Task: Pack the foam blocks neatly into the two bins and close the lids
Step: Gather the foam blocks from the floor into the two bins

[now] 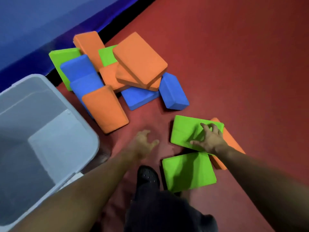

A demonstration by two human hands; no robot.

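Head view: right hand spreads fingers over a green block on the floor; left hand, blurred, hovers loosely curled, holding nothing, beside an unlidded bin. Gathering step; next, lift into bin.

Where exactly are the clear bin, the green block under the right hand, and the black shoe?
clear bin [93, 136]: head view, on its rounded rim corner.
green block [185, 129]: head view, on its bare top face, left of the right hand [209, 139].
black shoe [148, 175]: head view, on its perforated toe.
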